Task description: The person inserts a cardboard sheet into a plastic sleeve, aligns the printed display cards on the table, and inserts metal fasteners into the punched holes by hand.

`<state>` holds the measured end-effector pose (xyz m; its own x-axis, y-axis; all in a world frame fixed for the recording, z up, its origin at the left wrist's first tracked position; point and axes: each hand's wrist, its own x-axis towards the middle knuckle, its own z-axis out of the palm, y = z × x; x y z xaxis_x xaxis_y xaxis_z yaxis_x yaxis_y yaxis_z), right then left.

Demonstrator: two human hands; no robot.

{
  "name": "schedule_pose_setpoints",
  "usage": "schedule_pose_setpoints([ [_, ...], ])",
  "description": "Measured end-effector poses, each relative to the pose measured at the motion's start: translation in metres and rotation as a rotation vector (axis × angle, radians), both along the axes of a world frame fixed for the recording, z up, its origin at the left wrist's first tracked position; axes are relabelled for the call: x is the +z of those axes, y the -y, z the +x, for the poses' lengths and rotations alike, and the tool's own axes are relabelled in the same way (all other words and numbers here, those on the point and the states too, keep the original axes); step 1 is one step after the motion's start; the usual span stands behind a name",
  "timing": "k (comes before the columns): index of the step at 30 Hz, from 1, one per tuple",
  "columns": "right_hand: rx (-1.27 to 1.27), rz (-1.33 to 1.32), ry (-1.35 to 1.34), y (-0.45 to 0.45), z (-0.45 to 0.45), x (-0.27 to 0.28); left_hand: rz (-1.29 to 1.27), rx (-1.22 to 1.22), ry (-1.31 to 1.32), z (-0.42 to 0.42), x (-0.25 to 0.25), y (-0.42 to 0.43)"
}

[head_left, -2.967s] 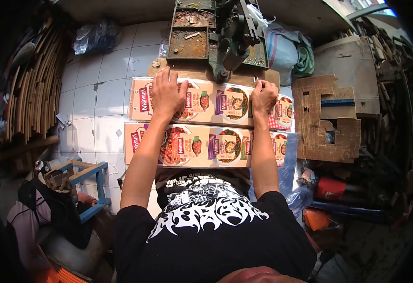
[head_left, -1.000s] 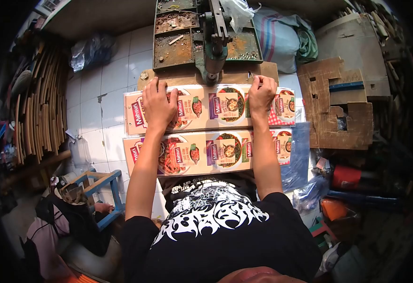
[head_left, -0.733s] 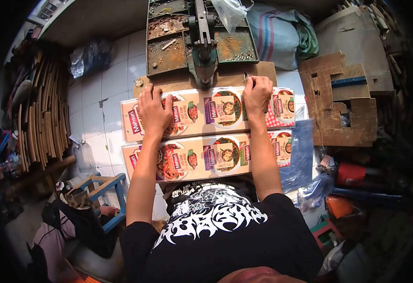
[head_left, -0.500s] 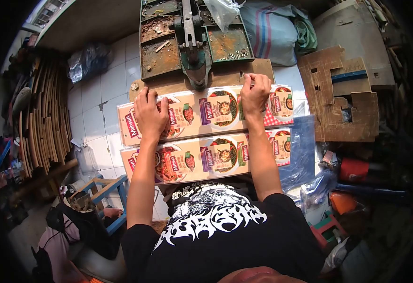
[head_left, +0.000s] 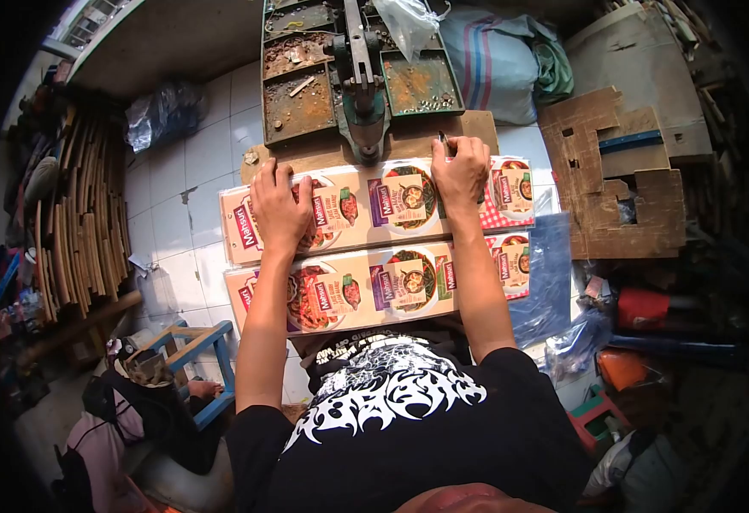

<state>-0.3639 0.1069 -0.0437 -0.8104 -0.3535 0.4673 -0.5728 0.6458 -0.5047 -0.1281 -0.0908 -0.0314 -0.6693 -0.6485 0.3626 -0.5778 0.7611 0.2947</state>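
Two long printed stacks lie one before the other. On the far printed stack (head_left: pixel 353 235), my left hand (head_left: pixel 280 205) rests near the left end, fingers apart and fingertips at its back edge. My right hand (head_left: pixel 462 175) is at the back edge of the same stack, right of centre. Its thumb and index finger are close to a small dark metal piece (head_left: pixel 443 137); the other fingers are curled. The near printed stack (head_left: pixel 357 299) lies under my forearms. A green press (head_left: pixel 364 128) stands behind the far stack, its lower end close to the back edge.
Compartment trays (head_left: pixel 299 98) with small metal parts flank the press on a brown board (head_left: pixel 306 162). A woven sack (head_left: pixel 487 64) and cut cardboard (head_left: pixel 592 197) are at the right. Cardboard strips (head_left: pixel 84 214) stand left, above a blue stool (head_left: pixel 216 338).
The view has shifted and turned over these seconds. My left hand stays on the far stack; my right thumb and index finger look slightly more spread around the dark metal piece.
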Motion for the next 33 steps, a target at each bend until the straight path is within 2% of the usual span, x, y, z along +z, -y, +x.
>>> schedule_pose_setpoints([
  [10,-0.038,0.065,0.039,0.004,-0.002,0.009,0.022,0.004,0.001,0.001,-0.001,0.000],
  [17,0.023,0.101,0.096,-0.001,-0.009,0.016,0.035,0.003,-0.028,0.002,0.001,0.000],
  [23,0.123,0.149,0.183,-0.010,-0.028,0.027,0.006,-0.004,-0.087,0.002,0.000,0.001],
  [33,0.385,0.296,0.083,-0.016,-0.053,0.039,0.015,0.000,-0.089,0.003,-0.002,0.002],
])
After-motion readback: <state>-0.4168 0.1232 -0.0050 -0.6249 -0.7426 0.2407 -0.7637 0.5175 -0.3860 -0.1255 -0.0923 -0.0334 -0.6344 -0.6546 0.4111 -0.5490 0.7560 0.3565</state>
